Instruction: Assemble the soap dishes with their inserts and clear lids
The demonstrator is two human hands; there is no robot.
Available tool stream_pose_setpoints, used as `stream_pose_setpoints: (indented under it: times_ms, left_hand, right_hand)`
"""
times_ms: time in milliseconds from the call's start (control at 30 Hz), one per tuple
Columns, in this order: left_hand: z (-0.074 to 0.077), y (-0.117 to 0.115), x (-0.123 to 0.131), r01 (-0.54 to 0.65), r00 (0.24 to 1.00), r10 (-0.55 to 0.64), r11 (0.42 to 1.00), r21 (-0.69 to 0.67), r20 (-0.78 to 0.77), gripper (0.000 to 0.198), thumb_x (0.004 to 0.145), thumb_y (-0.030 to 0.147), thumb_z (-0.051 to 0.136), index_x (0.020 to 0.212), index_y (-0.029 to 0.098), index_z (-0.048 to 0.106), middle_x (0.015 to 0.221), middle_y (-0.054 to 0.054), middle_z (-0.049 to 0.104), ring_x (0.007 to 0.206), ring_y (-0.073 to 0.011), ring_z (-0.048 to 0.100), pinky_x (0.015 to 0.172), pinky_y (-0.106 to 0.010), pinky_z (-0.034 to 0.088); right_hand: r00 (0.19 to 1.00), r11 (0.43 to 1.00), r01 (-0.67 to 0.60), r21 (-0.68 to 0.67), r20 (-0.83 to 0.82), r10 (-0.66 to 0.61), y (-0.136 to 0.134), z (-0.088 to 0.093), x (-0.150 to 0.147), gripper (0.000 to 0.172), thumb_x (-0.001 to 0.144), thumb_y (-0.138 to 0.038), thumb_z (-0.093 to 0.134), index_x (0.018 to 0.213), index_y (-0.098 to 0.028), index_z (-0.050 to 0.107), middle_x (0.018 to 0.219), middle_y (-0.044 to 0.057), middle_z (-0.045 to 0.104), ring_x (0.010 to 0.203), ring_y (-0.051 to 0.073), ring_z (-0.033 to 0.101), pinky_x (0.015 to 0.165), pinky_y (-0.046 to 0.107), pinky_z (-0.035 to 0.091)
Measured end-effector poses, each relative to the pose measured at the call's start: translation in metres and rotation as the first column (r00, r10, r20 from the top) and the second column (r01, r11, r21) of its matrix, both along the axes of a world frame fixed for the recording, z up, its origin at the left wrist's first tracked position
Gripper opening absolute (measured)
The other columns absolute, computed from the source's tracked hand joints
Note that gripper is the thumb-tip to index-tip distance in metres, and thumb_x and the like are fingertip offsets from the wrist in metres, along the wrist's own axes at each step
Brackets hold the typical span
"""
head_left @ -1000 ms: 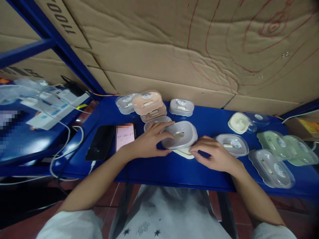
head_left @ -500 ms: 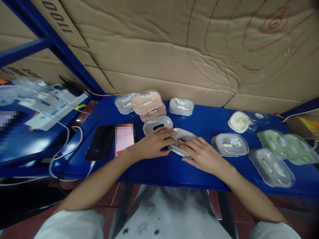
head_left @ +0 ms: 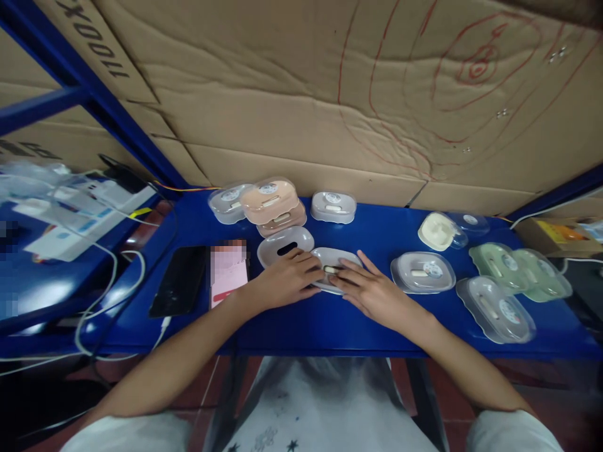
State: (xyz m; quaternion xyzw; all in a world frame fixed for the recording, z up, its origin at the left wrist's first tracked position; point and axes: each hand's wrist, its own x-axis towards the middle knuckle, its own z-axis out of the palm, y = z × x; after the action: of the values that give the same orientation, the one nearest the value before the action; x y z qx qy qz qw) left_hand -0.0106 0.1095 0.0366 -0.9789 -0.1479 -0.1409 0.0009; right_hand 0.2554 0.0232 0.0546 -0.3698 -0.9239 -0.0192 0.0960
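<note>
grey oval dish [head_left: 333, 257] | cream bar [head_left: 331, 269] at its middle | roughly level, partly hidden | on blue table [head_left: 292, 333]

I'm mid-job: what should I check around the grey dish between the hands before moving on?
1. Left hand at the grey dish, left side: ok.
2. Right hand at its right side: ok.
3. Cream piece showing at the dish's middle: ok.
4. Cream piece fully seated: cannot tell; fingers cover part.
5. Slotted grey dish beside the left hand, slot filled: not ok, slot looks open.
6. Pink-screened phone untouched by left forearm: cannot tell; they overlap in view.
</note>
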Motion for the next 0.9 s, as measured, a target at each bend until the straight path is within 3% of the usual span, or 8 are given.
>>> stream_pose_setpoints:
  times_ms: [200, 367, 500, 567, 633, 667, 767, 900]
  left_hand:
    - [0.002, -0.003, 0.003, -0.018, 1.0, 0.019, 0.997, 0.076, -0.009, 0.02, 0.098, 0.033, 0.076, 0.108, 0.018, 0.068, 0.109, -0.009, 0.073, 0.102, -0.0261, 0.068, 0.093, -0.04, 0.046]
    - [0.001, -0.005, 0.005, 0.01, 1.0, -0.008, 0.997, 0.071, -0.025, 0.02, 0.098, 0.03, 0.076, 0.113, 0.02, 0.069, 0.112, -0.006, 0.074, 0.106, -0.0254, 0.066, 0.099, -0.041, 0.042]
    - [-0.001, -0.005, 0.006, 0.035, 0.999, -0.036, 0.999, 0.024, 0.004, 0.02, 0.098, 0.028, 0.075, 0.117, 0.021, 0.07, 0.117, -0.005, 0.074, 0.11, -0.0249, 0.066, 0.1, -0.04, 0.042]
    - [-0.001, -0.005, 0.004, 0.031, 0.998, -0.03, 0.999, -0.017, 0.049, 0.02, 0.099, 0.029, 0.074, 0.117, 0.021, 0.07, 0.119, -0.005, 0.073, 0.111, -0.0244, 0.067, 0.103, -0.04, 0.043]
    - [0.001, -0.005, 0.003, 0.014, 0.996, -0.01, 0.999, -0.043, 0.093, 0.02, 0.099, 0.029, 0.073, 0.117, 0.021, 0.071, 0.121, -0.006, 0.073, 0.112, -0.0246, 0.067, 0.105, -0.041, 0.044]
    - [0.002, -0.004, 0.002, 0.003, 0.995, 0.002, 0.999, -0.048, 0.104, 0.02, 0.1, 0.029, 0.073, 0.117, 0.02, 0.071, 0.121, -0.007, 0.073, 0.113, -0.0252, 0.067, 0.105, -0.041, 0.045]
    - [0.003, -0.004, 0.0, -0.017, 0.994, 0.021, 0.999, -0.04, 0.104, 0.019, 0.1, 0.03, 0.072, 0.116, 0.02, 0.071, 0.122, -0.008, 0.073, 0.113, -0.0267, 0.068, 0.105, -0.043, 0.047]
    - [0.003, -0.003, 0.0, -0.013, 0.995, 0.019, 0.998, -0.059, 0.098, 0.015, 0.101, 0.029, 0.07, 0.112, 0.019, 0.071, 0.118, -0.007, 0.073, 0.11, -0.0254, 0.069, 0.102, -0.042, 0.049]
  right_hand:
    - [1.0, 0.999, 0.003, 0.035, 0.023, -0.004, 0.008, -0.012, 0.013, 0.045, 0.104, -0.021, 0.062, 0.148, -0.01, 0.062, 0.153, 0.021, 0.061, 0.15, 0.032, 0.053, 0.129, 0.056, 0.041]
    - [0.997, 0.999, 0.016, -0.038, -0.073, -0.018, 0.008, -0.025, 0.022, 0.055, 0.107, -0.023, 0.059, 0.161, -0.022, 0.05, 0.16, 0.014, 0.056, 0.154, 0.028, 0.047, 0.129, 0.056, 0.041]
    - [0.992, 0.997, 0.032, -0.073, -0.119, -0.04, 0.011, -0.002, 0.044, 0.052, 0.11, -0.034, 0.054, 0.161, -0.026, 0.05, 0.163, 0.009, 0.054, 0.155, 0.026, 0.046, 0.13, 0.055, 0.039]
    - [0.961, 0.968, 0.245, -0.052, -0.12, -0.25, 0.021, 0.023, 0.073, 0.049, 0.112, -0.042, 0.049, 0.158, -0.026, 0.053, 0.162, 0.009, 0.055, 0.153, 0.027, 0.048, 0.13, 0.055, 0.036]
    - [0.743, 0.745, 0.664, -0.063, -0.063, -0.667, 0.036, 0.048, 0.113, 0.052, 0.111, -0.049, 0.048, 0.157, -0.027, 0.055, 0.16, 0.01, 0.058, 0.15, 0.029, 0.051, 0.126, 0.052, 0.039]
    - [0.515, 0.513, 0.855, -0.077, 0.009, -0.857, 0.045, 0.058, 0.134, 0.055, 0.111, -0.055, 0.045, 0.16, -0.032, 0.05, 0.164, 0.008, 0.053, 0.15, 0.029, 0.05, 0.124, 0.05, 0.04]
    - [0.181, 0.17, 0.98, -0.102, 0.12, -0.976, 0.073, 0.066, 0.191, 0.075, 0.106, -0.06, 0.05, 0.164, -0.013, 0.043, 0.16, 0.032, 0.049, 0.144, 0.043, 0.053, 0.112, 0.06, 0.041]
    - [0.123, 0.078, 0.978, -0.194, 0.233, -0.965, 0.096, 0.04, 0.227, 0.075, 0.1, -0.06, 0.063, 0.154, -0.009, 0.055, 0.142, 0.033, 0.063, 0.131, 0.037, 0.063, 0.102, 0.046, 0.045]
